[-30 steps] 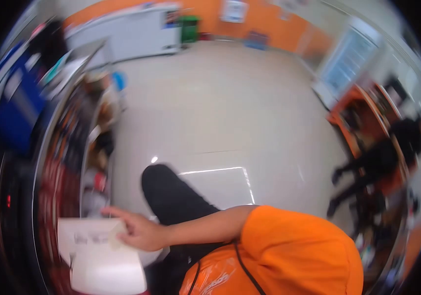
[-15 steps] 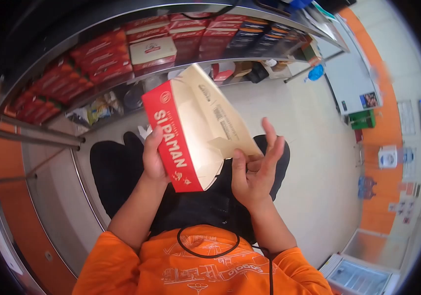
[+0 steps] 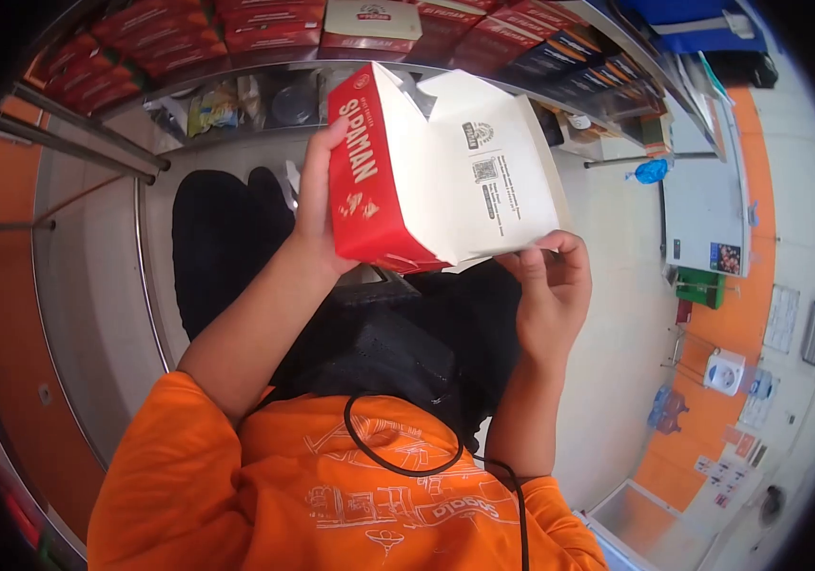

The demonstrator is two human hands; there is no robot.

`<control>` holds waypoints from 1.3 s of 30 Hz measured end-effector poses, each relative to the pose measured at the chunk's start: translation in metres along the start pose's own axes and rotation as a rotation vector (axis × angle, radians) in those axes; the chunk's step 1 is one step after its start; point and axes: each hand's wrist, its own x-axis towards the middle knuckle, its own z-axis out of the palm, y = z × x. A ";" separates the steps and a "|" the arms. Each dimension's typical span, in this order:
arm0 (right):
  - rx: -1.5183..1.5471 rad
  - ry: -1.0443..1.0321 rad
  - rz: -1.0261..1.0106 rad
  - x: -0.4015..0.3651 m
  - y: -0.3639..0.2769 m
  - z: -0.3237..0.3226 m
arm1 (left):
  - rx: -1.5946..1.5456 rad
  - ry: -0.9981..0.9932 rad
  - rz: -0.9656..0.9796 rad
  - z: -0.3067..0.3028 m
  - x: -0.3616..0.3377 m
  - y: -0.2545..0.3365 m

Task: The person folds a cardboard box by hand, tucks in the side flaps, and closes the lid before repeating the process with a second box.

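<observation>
A red and white cardboard food box (image 3: pixel 362 181) is held up over my lap, its cream-white inside facing me. My left hand (image 3: pixel 315 205) wraps round the box's red printed side, thumb and fingers gripping it near the lower left edge. The lid flap (image 3: pixel 512 186), printed with a logo and a code, stands folded back to the right. At that flap's lower corner my right hand (image 3: pixel 555 290) is closed in a pinch on the cardboard. The box's underside and the left fingertips are hidden.
A metal shelf (image 3: pixel 236 71) ahead carries stacks of red boxes (image 3: pixel 165 38) and dark boxes (image 3: pixel 569 71). Bags (image 3: pixel 212 109) lie on its lower level. Metal rails (image 3: pixel 93 133) stand at left. A white chest freezer (image 3: pixel 707 224) stands at right.
The box has moved up and turned so its inside faces me more. Its lid is swung further open to the right. My right hand's raised fingers have curled onto the flap's corner.
</observation>
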 end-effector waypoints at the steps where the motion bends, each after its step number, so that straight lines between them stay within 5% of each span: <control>1: 0.100 -0.068 -0.013 0.001 0.005 -0.004 | -0.027 0.014 -0.022 -0.003 0.003 0.001; 6: -0.039 -0.124 -0.094 -0.001 0.007 0.021 | -0.023 0.049 -0.043 -0.005 0.006 -0.001; 10: -0.685 -0.317 -0.266 0.002 0.000 0.036 | 0.203 0.029 0.008 0.006 0.000 -0.014; 14: -0.252 -0.279 -0.259 0.004 0.026 0.031 | 0.124 0.028 0.027 0.006 0.002 -0.005; 21: -0.540 0.016 -0.279 0.000 0.022 0.058 | 0.079 0.077 -0.007 0.001 0.004 -0.014; 26: -0.714 -0.109 -0.425 -0.001 0.034 0.054 | 0.002 0.126 -0.018 -0.004 0.005 -0.008; 34: -0.448 -0.031 -0.152 -0.012 0.038 0.055 | 0.020 0.125 0.007 -0.005 0.007 -0.013; 39: -0.585 -0.213 -0.170 -0.014 0.046 0.053 | -0.003 0.144 0.053 -0.008 0.008 -0.016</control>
